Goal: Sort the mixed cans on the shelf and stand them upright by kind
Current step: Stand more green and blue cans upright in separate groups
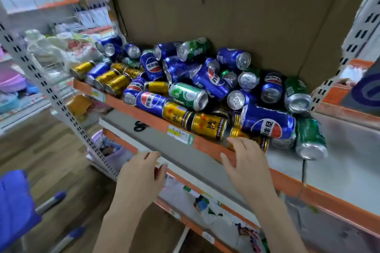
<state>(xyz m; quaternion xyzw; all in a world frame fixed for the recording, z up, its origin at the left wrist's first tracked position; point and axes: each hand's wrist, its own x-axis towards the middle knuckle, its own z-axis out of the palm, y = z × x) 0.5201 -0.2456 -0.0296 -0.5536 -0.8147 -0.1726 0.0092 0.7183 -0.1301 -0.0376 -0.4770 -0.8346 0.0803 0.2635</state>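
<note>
A jumbled pile of cans lies on its sides on the grey shelf [339,150]. Blue cans [267,122], gold cans [207,123] and green cans [188,94] are mixed together in it. My right hand [246,162] is at the shelf's orange front edge [144,113], fingers spread and relaxed, fingertips just short of a gold can [242,133] at the pile's front. Lower and to the left, my left hand [141,176] hovers in front of the shelf below, fingers loosely extended, holding nothing.
A brown cardboard sheet [236,16] lines the shelf's back and sides. The right part of the shelf holds only a lone green can [310,137]. White perforated uprights [41,80] frame the unit. Lower shelves [205,201] carry small packets. A blue stool [16,201] stands at the lower left.
</note>
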